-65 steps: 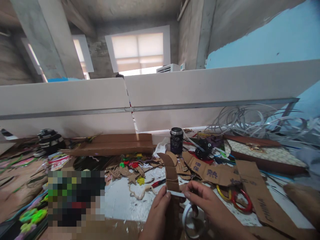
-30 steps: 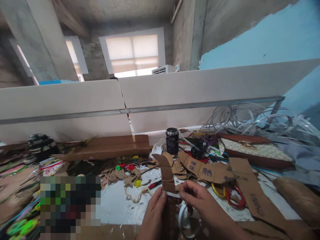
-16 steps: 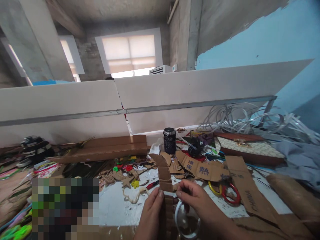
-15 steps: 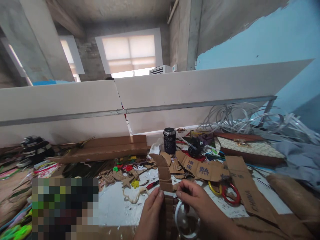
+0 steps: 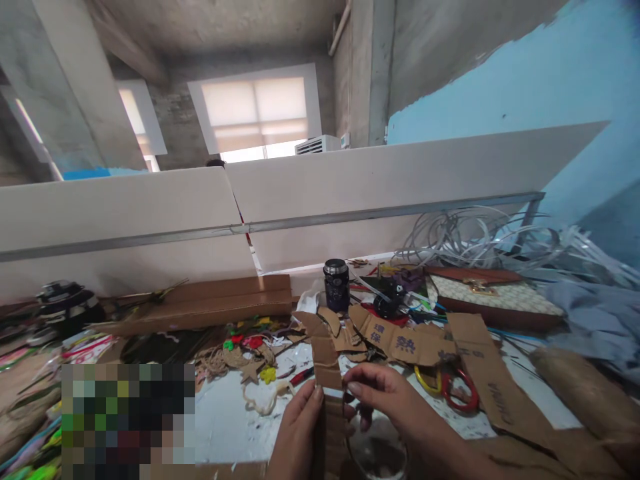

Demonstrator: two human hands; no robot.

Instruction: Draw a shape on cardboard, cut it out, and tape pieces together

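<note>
Upright between my hands stands a curved strip of corrugated cardboard point(image 5: 326, 360). My left hand point(image 5: 299, 427) grips its left edge, with the thumb on the front face. A pale band of tape point(image 5: 334, 393) crosses the strip at thumb height. My right hand point(image 5: 383, 397) is closed at the strip's right edge, its curled fingers on the tape. Just below those fingers hangs a roll of clear tape point(image 5: 350, 448), partly hidden by the hand. Beyond the strip lie a red-and-black pen-like tool point(image 5: 301, 377) and a cream cord point(image 5: 260, 405).
Red-and-yellow-handled scissors point(image 5: 461, 393) lie right of my hands, beside a printed cardboard strip point(image 5: 493, 380). A black jar point(image 5: 337, 287) stands behind. Farther right are a handbag point(image 5: 493, 297) and coiled plastic strips point(image 5: 465, 233). A cardboard star point(image 5: 250, 372) lies left.
My right fingers have shifted slightly and curled at the strip's right edge. The tape roll below has tilted a little. The view has shifted slightly.
</note>
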